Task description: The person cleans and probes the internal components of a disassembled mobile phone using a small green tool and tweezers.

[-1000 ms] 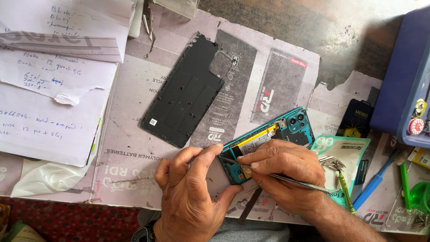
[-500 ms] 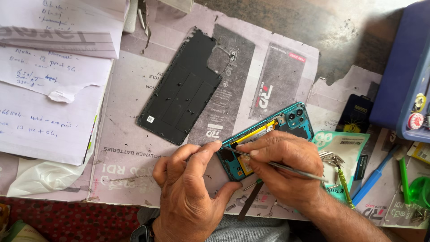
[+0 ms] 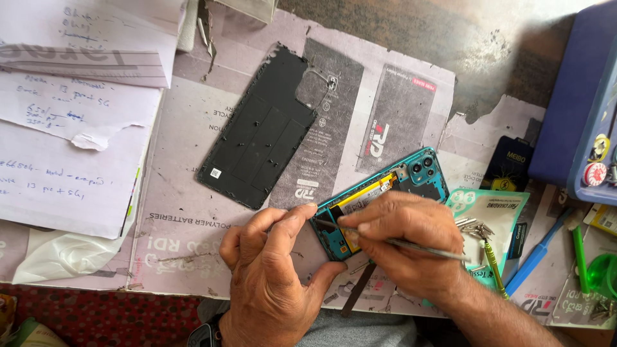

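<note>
Teal opened smartphone (image 3: 385, 199) lies on the paper-covered bench (image 3: 193, 218), steadied at its lower end by the left hand (image 3: 273, 276). The right hand (image 3: 405, 241) pinches thin metal tweezers (image 3: 418, 245); a slip could likely puncture the yellow battery (image 3: 363, 196).

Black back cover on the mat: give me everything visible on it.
The black back cover lies flat, inner side up, detached from the phone and angled diagonally on the flattened cardboard. It looks like matte plastic, with small clips around the rim, rectangular pads inside, a camera cutout at its upper right corner and a small white sticker near the lower left. No hand touches it.
</note>
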